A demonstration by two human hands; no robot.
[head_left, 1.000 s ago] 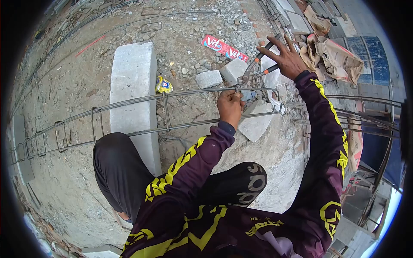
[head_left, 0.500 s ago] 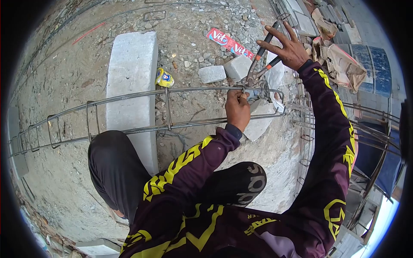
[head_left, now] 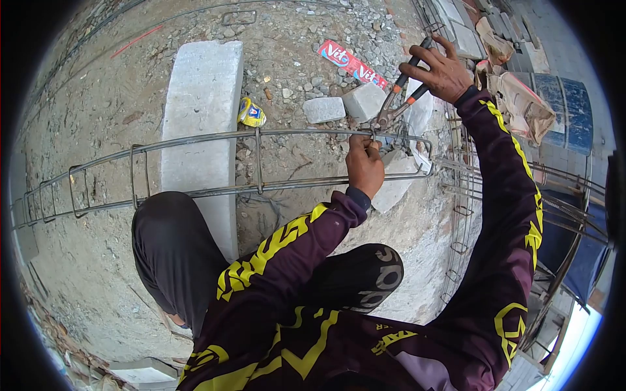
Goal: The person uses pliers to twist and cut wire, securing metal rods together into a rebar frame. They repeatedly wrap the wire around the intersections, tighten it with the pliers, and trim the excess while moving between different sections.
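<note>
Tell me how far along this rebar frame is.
Looks done: several stirrups span the rebar frame. In hand: the right hand holds pincers at the upper rod, the left hand just below. Left, probably: finishing that spot; other ties are too small to judge.

Reads "Vit" twice on the red strip (head_left: pixel 353 63) and "das" on the black trouser leg (head_left: pixel 355 277), upside down.
</note>
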